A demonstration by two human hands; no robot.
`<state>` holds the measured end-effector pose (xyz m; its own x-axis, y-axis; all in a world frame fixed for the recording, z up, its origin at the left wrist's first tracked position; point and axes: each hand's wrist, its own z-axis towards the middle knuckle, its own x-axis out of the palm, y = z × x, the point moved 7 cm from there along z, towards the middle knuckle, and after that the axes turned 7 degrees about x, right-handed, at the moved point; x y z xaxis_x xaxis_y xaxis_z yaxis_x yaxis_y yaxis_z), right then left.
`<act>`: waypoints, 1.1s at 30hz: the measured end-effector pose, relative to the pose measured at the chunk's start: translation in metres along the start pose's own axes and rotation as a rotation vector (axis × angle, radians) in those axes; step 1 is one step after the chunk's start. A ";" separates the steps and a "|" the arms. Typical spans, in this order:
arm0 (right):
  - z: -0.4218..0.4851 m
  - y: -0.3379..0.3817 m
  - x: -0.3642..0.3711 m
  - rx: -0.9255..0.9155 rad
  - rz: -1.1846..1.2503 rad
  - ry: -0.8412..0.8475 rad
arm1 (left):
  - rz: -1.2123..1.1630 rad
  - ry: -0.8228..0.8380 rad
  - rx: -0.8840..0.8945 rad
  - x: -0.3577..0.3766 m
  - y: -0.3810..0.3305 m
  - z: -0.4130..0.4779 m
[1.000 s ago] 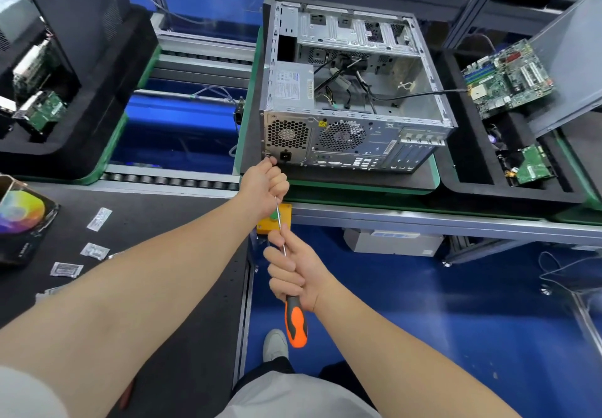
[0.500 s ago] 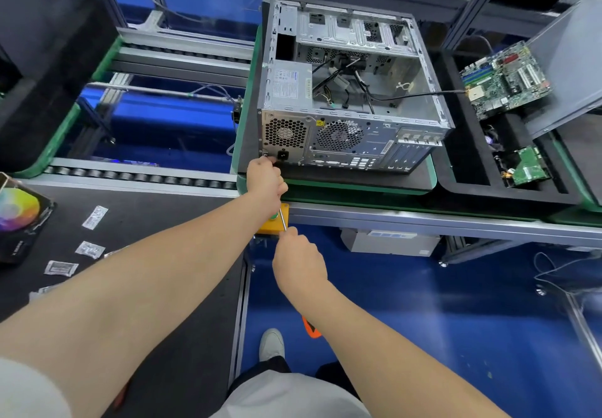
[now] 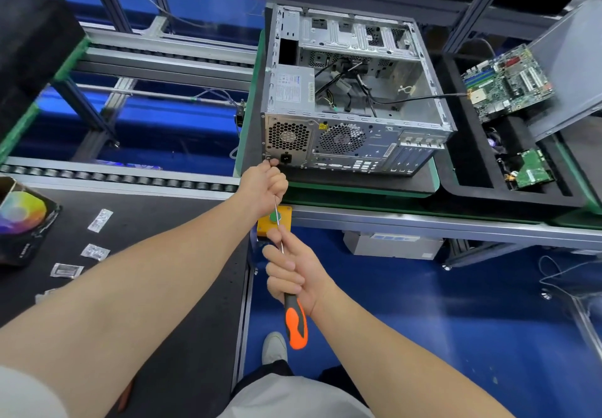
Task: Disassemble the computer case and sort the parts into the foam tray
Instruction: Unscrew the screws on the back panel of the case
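Above blue floor, right hand and left hand grip the screwdriver at the computer case; angled tip may slip.

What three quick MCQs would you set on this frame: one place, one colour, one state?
1. Where is the motherboard relative to the computer case?
A) inside it
B) in the foam tray to its right
C) on the mat to its left

2. The handle of the screwdriver in the right hand is:
A) orange and black
B) blue
C) yellow

3. The computer case's upward side is:
A) closed by a panel
B) taped over
C) open, cables showing

Answers:
1 B: the board sits in the tray, outside the case.
2 A: orange with black shows below the fist.
3 C: loose cables are plainly visible inside.
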<state>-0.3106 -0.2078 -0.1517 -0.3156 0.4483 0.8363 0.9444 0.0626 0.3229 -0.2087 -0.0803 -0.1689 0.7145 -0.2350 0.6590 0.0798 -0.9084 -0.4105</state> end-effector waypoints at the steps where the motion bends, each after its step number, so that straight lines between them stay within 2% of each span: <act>1: 0.001 -0.001 0.004 0.026 -0.011 -0.025 | 0.014 0.005 0.003 0.000 -0.002 -0.001; 2: 0.005 -0.004 0.005 0.058 -0.048 -0.100 | 0.060 0.001 0.022 -0.001 -0.004 -0.001; 4: 0.007 -0.005 -0.008 0.068 -0.284 -0.402 | 0.184 -0.017 0.076 -0.002 -0.010 -0.002; 6: 0.004 0.008 -0.011 0.048 -0.724 -0.672 | 0.270 -0.041 0.113 -0.002 -0.011 -0.001; 7: 0.005 0.016 -0.011 0.050 -1.021 -0.767 | 0.294 -0.057 0.122 -0.002 -0.011 0.000; 9: 0.007 0.024 -0.011 0.095 -1.395 -0.928 | 0.336 -0.097 0.131 -0.003 -0.009 0.002; 13: 0.000 0.036 -0.019 0.108 -1.689 -1.067 | 0.393 -0.161 0.157 -0.004 -0.004 0.009; 16: -0.003 0.043 -0.021 0.132 -1.798 -1.072 | 0.410 -0.190 0.165 -0.002 -0.002 0.011; 18: -0.003 0.043 -0.019 0.139 -1.772 -1.007 | 0.415 -0.196 0.181 -0.001 -0.004 0.012; 19: -0.002 0.039 -0.021 0.116 -1.702 -0.921 | 0.366 -0.195 0.159 -0.001 -0.003 0.013; 20: -0.002 0.036 -0.023 0.057 -1.534 -0.821 | 0.330 -0.183 0.136 -0.002 -0.001 0.013; 22: -0.004 0.025 -0.030 0.014 -1.035 -0.595 | 0.280 -0.145 0.115 -0.002 -0.002 0.013; 25: -0.005 0.004 -0.026 0.041 -0.376 -0.292 | 0.128 -0.062 0.051 -0.002 0.001 0.012; 27: -0.002 -0.004 -0.017 0.073 -0.044 -0.114 | 0.024 -0.010 0.013 -0.001 0.003 0.011; 30: 0.001 -0.001 -0.001 0.066 0.089 0.038 | -0.035 0.010 -0.020 -0.001 0.002 0.008; 31: 0.001 0.002 0.000 0.057 0.054 0.017 | -0.011 0.000 -0.008 -0.001 0.000 0.006; 33: 0.003 0.004 -0.002 0.047 -0.082 -0.128 | 0.129 -0.058 0.059 -0.003 -0.006 0.005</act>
<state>-0.3058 -0.2056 -0.1536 -0.3803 0.5501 0.7435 0.9201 0.1439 0.3642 -0.2078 -0.0730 -0.1714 0.7603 -0.3265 0.5616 0.0242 -0.8497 -0.5267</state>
